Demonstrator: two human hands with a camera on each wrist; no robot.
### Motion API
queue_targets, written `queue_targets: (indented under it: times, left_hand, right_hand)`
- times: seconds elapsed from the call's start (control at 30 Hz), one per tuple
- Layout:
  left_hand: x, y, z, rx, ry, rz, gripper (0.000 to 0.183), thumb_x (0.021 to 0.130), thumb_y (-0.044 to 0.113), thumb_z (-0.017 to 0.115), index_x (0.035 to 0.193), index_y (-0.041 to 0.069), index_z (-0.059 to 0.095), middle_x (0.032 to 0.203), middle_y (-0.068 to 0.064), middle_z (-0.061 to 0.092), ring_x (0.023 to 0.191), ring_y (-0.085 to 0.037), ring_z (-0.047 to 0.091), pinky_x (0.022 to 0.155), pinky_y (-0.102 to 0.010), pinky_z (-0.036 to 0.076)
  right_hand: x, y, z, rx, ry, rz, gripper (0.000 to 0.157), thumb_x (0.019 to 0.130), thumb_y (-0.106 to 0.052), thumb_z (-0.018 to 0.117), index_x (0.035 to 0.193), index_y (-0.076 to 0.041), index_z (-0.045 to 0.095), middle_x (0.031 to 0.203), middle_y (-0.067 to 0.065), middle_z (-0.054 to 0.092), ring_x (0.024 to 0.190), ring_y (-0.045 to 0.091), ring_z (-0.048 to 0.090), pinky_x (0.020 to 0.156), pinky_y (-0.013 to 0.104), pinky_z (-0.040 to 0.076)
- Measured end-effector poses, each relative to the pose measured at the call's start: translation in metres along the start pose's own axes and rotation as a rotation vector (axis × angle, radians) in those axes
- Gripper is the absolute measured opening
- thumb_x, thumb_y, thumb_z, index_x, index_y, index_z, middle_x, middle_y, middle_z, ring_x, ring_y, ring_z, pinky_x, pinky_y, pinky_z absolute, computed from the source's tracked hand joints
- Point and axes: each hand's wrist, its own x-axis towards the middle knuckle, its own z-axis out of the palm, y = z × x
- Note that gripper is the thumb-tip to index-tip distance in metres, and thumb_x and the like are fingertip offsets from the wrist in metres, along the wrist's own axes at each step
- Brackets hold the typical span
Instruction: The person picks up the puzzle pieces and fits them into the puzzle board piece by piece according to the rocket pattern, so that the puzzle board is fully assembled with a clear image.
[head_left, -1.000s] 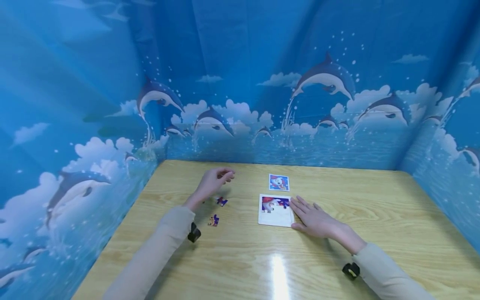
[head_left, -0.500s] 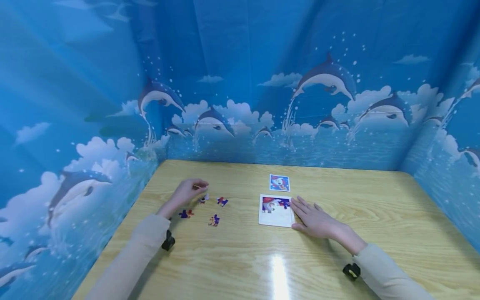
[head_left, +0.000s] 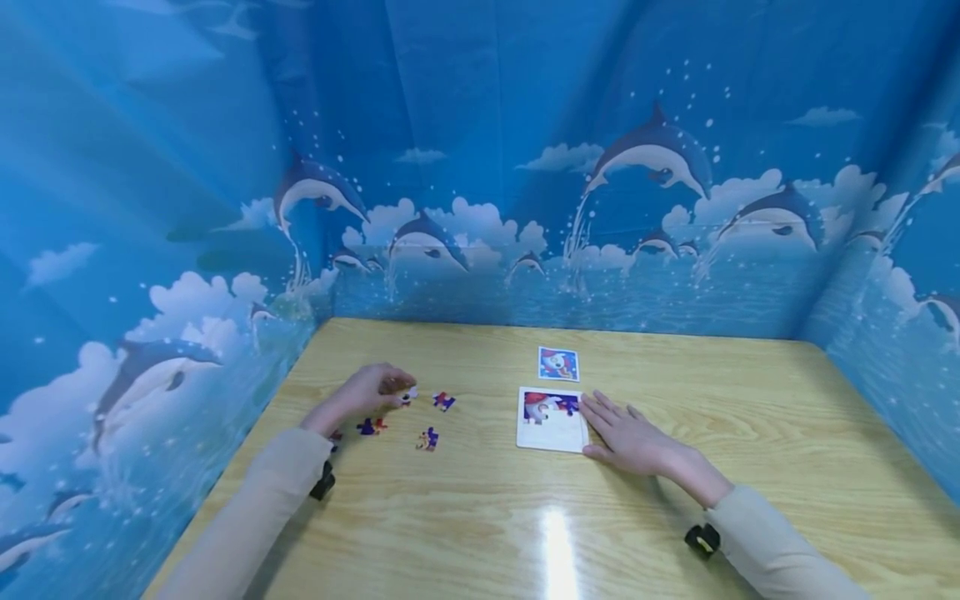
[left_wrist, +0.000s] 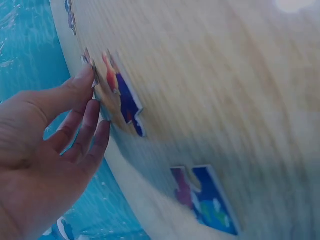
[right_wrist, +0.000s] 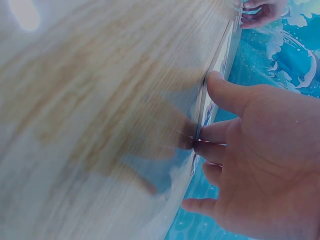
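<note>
My left hand (head_left: 366,390) is over the left part of the table, thumb and forefinger at either side of a pale puzzle piece (head_left: 409,395). In the left wrist view the thumb tip touches this piece, seen edge-on; the forefinger is mostly hidden. A blue and red puzzle piece (left_wrist: 129,100) lies close by, under the hand. With its fingers straight, my right hand (head_left: 626,435) rests on the right edge of the white puzzle tray (head_left: 551,437). Joined pieces (head_left: 542,406) fill the tray's upper part; its lower part shows bare white.
Two more loose puzzle pieces, one red and blue (head_left: 443,402) and one purple and yellow (head_left: 428,439), lie on the wooden table (head_left: 465,517). A small picture card (head_left: 558,364) lies behind the tray. A blue dolphin curtain (head_left: 480,208) borders the table.
My left hand has moved left and lowered from above the table to the pale piece, uncovering other loose pieces. The right hand and tray have stayed in place.
</note>
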Motion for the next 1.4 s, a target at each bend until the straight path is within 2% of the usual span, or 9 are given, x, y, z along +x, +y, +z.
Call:
queue_targets:
  times: [0.23, 0.4, 0.63, 0.8, 1.03, 1.27, 1.4]
  left_hand:
    - [0.005, 0.004, -0.002, 0.050, -0.038, -0.040, 0.040, 0.089, 0.005, 0.076, 0.127, 0.005, 0.066, 0.119, -0.012, 0.068, 0.111, -0.030, 0.064, 0.098, -0.046, 0.053]
    - [0.007, 0.006, -0.005, 0.002, 0.000, -0.054, 0.034, 0.084, 0.004, 0.080, 0.114, 0.004, 0.065, 0.110, -0.010, 0.068, 0.104, -0.027, 0.064, 0.094, -0.044, 0.054]
    - [0.007, 0.012, -0.011, -0.077, 0.067, -0.056, 0.011, 0.096, 0.011, 0.069, 0.105, 0.007, 0.070, 0.098, -0.006, 0.070, 0.092, -0.021, 0.066, 0.083, -0.038, 0.057]
    - [0.014, 0.017, -0.013, -0.107, 0.077, -0.059, 0.012, 0.099, 0.014, 0.066, 0.106, 0.008, 0.072, 0.096, -0.004, 0.071, 0.090, -0.018, 0.066, 0.081, -0.036, 0.057]
    - [0.026, 0.036, -0.011, -0.207, 0.053, -0.067, 0.014, 0.098, 0.014, 0.067, 0.108, 0.005, 0.071, 0.096, -0.006, 0.072, 0.090, -0.023, 0.068, 0.084, -0.041, 0.059]
    - [0.044, 0.053, -0.006, -0.265, 0.026, -0.018, 0.015, 0.098, 0.014, 0.068, 0.109, 0.003, 0.070, 0.097, -0.007, 0.072, 0.092, -0.024, 0.070, 0.085, -0.044, 0.060]
    - [0.054, 0.066, -0.001, -0.281, 0.009, -0.001, 0.016, 0.098, 0.015, 0.068, 0.110, 0.004, 0.071, 0.097, -0.007, 0.073, 0.097, -0.031, 0.070, 0.087, -0.046, 0.059]
  right_hand:
    - [0.000, -0.002, -0.001, 0.006, -0.006, 0.010, 0.069, 0.105, -0.035, 0.054, 0.155, 0.006, 0.029, 0.163, 0.027, 0.022, 0.150, 0.048, 0.015, 0.114, 0.074, 0.015]
    - [0.002, -0.001, -0.001, -0.015, -0.012, 0.022, 0.070, 0.105, -0.037, 0.053, 0.155, 0.005, 0.029, 0.163, 0.026, 0.022, 0.151, 0.047, 0.016, 0.115, 0.073, 0.016]
    - [0.000, 0.000, -0.001, -0.003, -0.002, 0.005, 0.071, 0.105, -0.037, 0.054, 0.155, 0.007, 0.029, 0.162, 0.028, 0.021, 0.150, 0.049, 0.015, 0.114, 0.074, 0.015]
    - [0.000, 0.001, -0.001, 0.003, -0.008, 0.012, 0.070, 0.105, -0.036, 0.053, 0.155, 0.006, 0.028, 0.163, 0.027, 0.021, 0.150, 0.048, 0.014, 0.115, 0.073, 0.014]
    - [-0.001, -0.003, -0.003, -0.005, -0.018, 0.024, 0.070, 0.105, -0.037, 0.053, 0.155, 0.005, 0.029, 0.163, 0.027, 0.022, 0.150, 0.048, 0.015, 0.116, 0.072, 0.015]
    - [0.002, 0.001, 0.000, -0.007, -0.018, 0.018, 0.071, 0.105, -0.038, 0.053, 0.156, 0.005, 0.028, 0.163, 0.027, 0.021, 0.151, 0.048, 0.014, 0.115, 0.073, 0.014]
    - [0.004, 0.008, 0.007, -0.033, -0.003, 0.010, 0.072, 0.105, -0.040, 0.052, 0.156, 0.004, 0.026, 0.164, 0.026, 0.020, 0.151, 0.047, 0.014, 0.115, 0.073, 0.015]
